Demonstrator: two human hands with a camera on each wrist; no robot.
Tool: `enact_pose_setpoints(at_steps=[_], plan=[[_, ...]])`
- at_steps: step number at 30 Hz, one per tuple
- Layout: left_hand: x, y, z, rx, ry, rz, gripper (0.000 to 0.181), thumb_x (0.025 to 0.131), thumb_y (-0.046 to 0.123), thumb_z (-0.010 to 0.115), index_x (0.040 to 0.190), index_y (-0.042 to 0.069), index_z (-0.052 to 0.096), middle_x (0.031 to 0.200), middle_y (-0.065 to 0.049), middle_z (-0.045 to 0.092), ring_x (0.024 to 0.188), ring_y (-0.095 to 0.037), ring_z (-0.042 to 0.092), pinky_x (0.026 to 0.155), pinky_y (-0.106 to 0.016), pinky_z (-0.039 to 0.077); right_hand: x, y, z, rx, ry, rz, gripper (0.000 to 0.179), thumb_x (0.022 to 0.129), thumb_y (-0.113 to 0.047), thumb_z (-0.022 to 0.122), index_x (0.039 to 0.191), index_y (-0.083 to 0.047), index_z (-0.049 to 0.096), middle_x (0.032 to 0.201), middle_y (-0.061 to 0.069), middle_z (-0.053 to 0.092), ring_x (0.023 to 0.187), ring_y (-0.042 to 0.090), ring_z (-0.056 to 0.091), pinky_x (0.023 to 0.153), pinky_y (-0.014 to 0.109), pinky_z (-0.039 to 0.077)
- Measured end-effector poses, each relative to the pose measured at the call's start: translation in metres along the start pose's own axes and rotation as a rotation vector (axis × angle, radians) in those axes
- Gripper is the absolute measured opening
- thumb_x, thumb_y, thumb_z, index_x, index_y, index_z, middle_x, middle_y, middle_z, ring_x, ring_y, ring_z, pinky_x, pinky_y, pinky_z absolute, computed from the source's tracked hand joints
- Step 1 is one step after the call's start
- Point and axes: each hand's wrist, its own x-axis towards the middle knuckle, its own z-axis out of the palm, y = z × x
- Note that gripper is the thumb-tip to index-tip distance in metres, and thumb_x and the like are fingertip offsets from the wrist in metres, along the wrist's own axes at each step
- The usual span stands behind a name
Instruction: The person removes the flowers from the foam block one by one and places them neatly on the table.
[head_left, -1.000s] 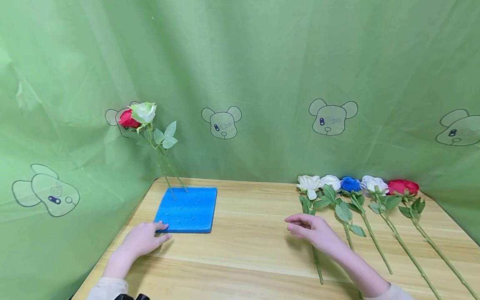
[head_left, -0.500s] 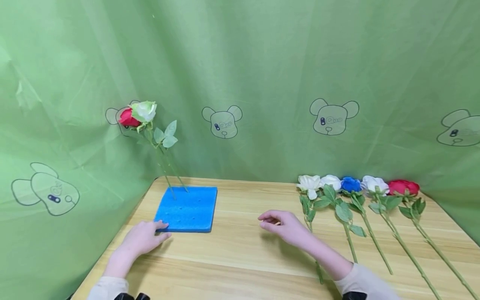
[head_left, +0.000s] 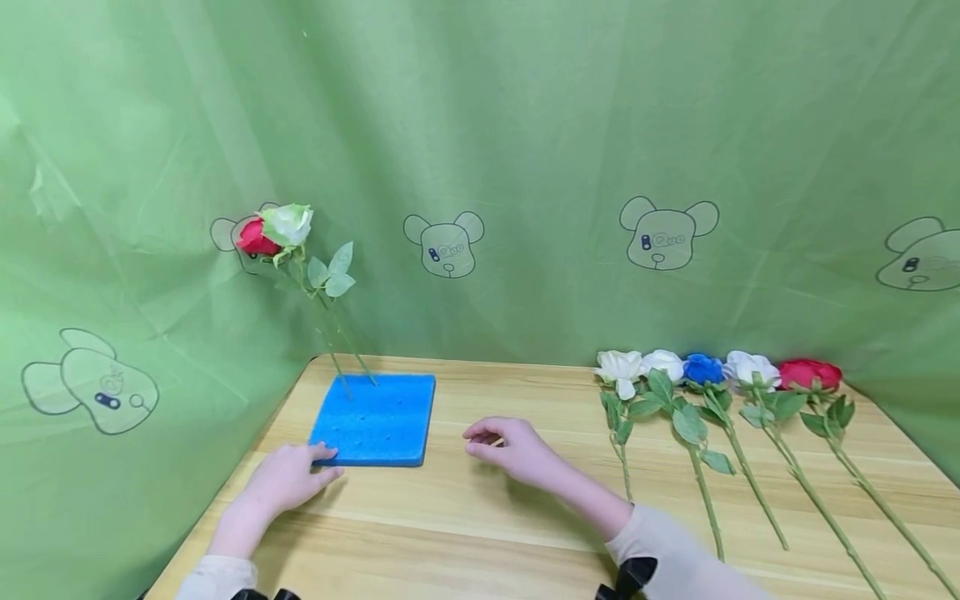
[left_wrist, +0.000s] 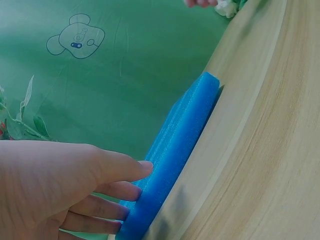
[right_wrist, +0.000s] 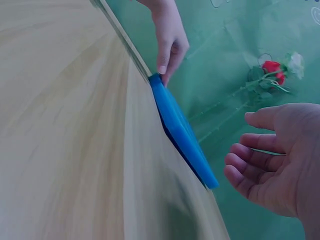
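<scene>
A blue foam block (head_left: 372, 425) with small holes lies at the table's left. A red rose (head_left: 257, 237) and a white rose (head_left: 288, 223) stand in its back-left part, leaning left. My left hand (head_left: 283, 482) rests at the block's near-left corner, fingertips on it. In the left wrist view, the left hand's thumb (left_wrist: 122, 166) and fingers meet the block's edge. Right of the block, apart from it, my right hand (head_left: 517, 451) hovers over the table. Its fingers are loosely bent, and the right wrist view shows nothing in the right hand (right_wrist: 272, 155).
Several artificial flowers lie in a row on the table's right: a cream one (head_left: 621, 371), white ones, a blue one (head_left: 703, 368) and a red one (head_left: 810, 375). Their stems point toward the near side. A green curtain (head_left: 525, 125) hangs behind the wooden table (head_left: 420, 533).
My right hand has moved left, away from the row of flowers and toward the blue foam block, carrying nothing. The left hand stays at the block's corner.
</scene>
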Motion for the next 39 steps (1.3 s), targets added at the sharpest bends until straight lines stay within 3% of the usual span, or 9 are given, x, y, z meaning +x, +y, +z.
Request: enact_pose_setpoints(at_steps=[8,18,39], plan=[[0.001,0.000,0.002,0.015,0.003,0.004,0.046,0.090,0.044,0.065,0.123,0.013,0.068,0.130,-0.021,0.063,0.119,-0.045,0.058,0.098,-0.061,0.047,0.021,-0.006,0.029,0.070,-0.012,-0.036,0.027,0.094,-0.016,0.063,0.115,0.001,0.066,0.102,0.007,0.071,0.095,0.017,0.064,0.083,0.022,0.054],[0.000,0.002,0.000,0.018,0.006,0.002,0.045,0.090,0.043,0.066,0.123,0.013,0.068,0.131,-0.022,0.062,0.119,-0.047,0.058,0.097,-0.062,0.048,0.044,-0.011,0.057,0.142,-0.002,-0.021,0.032,0.095,-0.023,0.064,0.118,-0.001,0.066,0.104,0.006,0.070,0.098,0.016,0.064,0.083,0.021,0.053],[0.003,-0.003,0.004,0.033,0.004,-0.002,0.045,0.090,0.045,0.065,0.122,0.013,0.069,0.130,-0.022,0.062,0.117,-0.046,0.059,0.096,-0.060,0.049,0.110,-0.014,0.098,0.390,0.155,0.051,0.031,0.092,-0.019,0.069,0.116,0.000,0.067,0.107,0.011,0.072,0.093,0.014,0.064,0.079,0.021,0.055]])
